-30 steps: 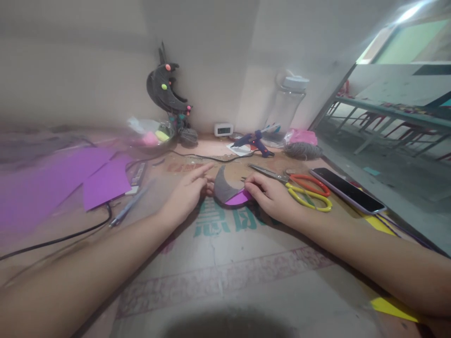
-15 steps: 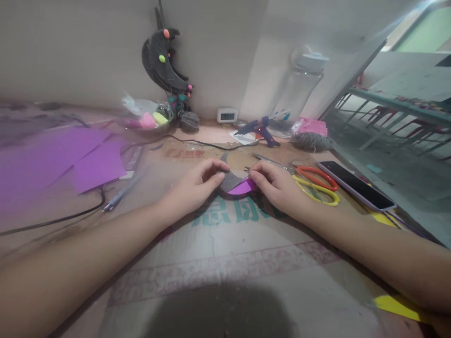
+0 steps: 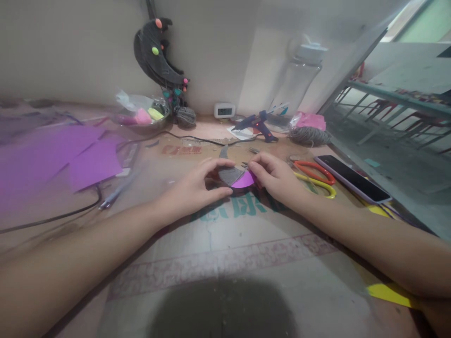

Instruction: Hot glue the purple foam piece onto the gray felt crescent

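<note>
A small crescent [image 3: 230,175], partly wrapped in grey yarn with bare purple card [image 3: 244,180] at its right part, is between my two hands above the table. My left hand [image 3: 197,185] holds its left part, index finger along the far edge and thumb along the near edge. My right hand [image 3: 273,176] is closed in a pinch at the purple end; whether a yarn strand is also in those fingers cannot be made out. Scissors with an orange and yellow handle [image 3: 314,170] lie right beside my right hand, their blades partly hidden behind it.
Behind stand a blue glue gun [image 3: 259,126], a small digital clock [image 3: 224,111], a clear bottle [image 3: 298,84] and grey yarn [image 3: 310,136]. A phone [image 3: 352,178] lies at right. Purple sheets [image 3: 95,162] and a pen [image 3: 114,195] are at left. A dark crescent [image 3: 155,56] hangs on the wall.
My left thumb has moved down off the crescent's face to its near edge, so the left hand is spread wider. My right hand still pinches the right end. The view has shifted slightly.
</note>
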A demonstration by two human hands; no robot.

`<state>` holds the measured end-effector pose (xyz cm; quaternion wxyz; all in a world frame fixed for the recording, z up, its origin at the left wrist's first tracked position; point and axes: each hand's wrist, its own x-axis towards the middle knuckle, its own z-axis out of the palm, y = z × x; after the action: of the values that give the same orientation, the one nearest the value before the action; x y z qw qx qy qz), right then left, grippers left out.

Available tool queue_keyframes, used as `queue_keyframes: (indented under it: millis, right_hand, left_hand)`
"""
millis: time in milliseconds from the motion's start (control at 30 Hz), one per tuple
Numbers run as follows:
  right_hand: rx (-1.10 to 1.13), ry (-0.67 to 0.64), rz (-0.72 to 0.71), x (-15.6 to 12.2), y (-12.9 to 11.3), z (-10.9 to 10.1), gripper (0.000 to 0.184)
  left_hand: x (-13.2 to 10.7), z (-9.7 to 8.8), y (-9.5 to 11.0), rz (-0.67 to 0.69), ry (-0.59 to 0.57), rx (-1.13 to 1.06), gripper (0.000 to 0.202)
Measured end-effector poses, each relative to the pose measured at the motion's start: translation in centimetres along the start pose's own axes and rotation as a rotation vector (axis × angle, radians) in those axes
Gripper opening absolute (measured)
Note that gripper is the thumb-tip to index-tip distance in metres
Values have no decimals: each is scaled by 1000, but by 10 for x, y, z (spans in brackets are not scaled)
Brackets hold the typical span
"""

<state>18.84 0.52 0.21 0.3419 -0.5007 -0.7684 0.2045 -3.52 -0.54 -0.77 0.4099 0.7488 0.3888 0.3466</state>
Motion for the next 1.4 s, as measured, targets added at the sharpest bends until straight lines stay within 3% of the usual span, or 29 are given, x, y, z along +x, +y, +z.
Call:
queue_keyframes:
  millis: [900,1400]
  right_hand:
    - [-6,2,-12,-1,-1,0,18]
    - [5,-1,-9,0,0,-1,19]
  left_hand:
    - [-1,-1,3,-25,20,31,46]
    - [1,-3,-3,89,-3,54,44]
